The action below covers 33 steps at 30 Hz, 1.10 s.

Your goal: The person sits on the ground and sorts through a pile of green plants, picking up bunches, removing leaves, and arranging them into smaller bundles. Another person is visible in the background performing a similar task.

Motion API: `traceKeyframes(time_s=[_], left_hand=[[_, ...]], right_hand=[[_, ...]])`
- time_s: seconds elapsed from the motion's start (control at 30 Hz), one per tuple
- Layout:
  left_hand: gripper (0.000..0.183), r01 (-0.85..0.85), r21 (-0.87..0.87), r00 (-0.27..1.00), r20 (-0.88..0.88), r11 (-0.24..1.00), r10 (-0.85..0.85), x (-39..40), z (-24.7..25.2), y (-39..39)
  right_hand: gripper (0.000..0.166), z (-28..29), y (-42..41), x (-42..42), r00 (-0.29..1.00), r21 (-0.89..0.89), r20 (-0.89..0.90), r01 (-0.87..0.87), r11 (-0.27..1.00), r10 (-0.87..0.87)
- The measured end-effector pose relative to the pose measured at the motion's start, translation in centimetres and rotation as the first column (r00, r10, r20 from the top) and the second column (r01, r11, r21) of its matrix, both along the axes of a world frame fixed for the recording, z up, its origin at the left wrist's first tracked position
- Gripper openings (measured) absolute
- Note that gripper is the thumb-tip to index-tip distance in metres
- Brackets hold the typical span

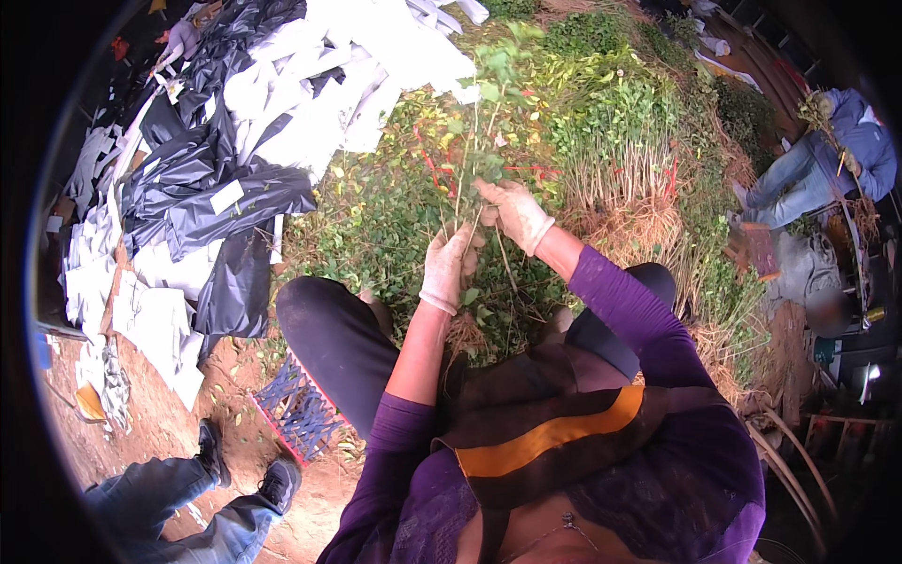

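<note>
My left hand (449,268), in a pale knit glove, is closed round the lower stems of a few leafy plants (461,169); their roots (465,335) hang below the wrist. To the right and slightly higher, my right hand (514,211), gloved alike, has its fingertips at thin stems beside the bunch; whether it grips one is unclear. Beneath both hands lies a broad heap of cut or uprooted green plants (366,218) with some yellow leaves. Red ties (440,173) show among them. Bundles of bare-rooted saplings (620,155) stand to the right of the heap.
Black plastic sheeting (225,204) and white sheets (352,77) cover the left side. A stool with a woven strap seat (299,409) stands at lower left, near a standing person's legs (232,493). Another person (838,155) holding plants sits at far right, beside a reddish block (761,250).
</note>
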<state>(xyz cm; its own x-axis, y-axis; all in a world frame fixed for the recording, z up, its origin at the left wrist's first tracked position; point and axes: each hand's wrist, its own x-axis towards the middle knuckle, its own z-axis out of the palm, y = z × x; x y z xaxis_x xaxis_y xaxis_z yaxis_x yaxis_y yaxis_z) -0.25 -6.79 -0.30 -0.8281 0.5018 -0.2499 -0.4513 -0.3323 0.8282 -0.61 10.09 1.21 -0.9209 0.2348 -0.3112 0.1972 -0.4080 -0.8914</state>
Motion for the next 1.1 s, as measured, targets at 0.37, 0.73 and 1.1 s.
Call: traceKeyframes(time_s=[0.37, 0.73, 1.1], left_hand=[[0.033, 0.122, 0.082, 0.983, 0.126, 0.989, -0.131, 1.2, -2.1, -2.5], [0.019, -0.507, -0.625, 0.688, -0.708, 0.594, -0.158, 2.2, -3.1, 1.9], [0.029, -0.367, -0.606, 0.762, -0.631, 0.706, -0.146, 4.0, -6.0, 1.1]], right_hand=[[0.027, 7.2, 11.9, -3.3, 0.602, -0.069, -0.237, 0.772, 0.631, -0.763], [0.029, 2.4, -2.2, 1.8, 0.947, 0.187, -0.284, 0.206, 0.960, -0.148], [0.011, 7.6, 16.1, -6.8, 0.749, -0.087, -0.030, 0.658, 0.748, -0.662]])
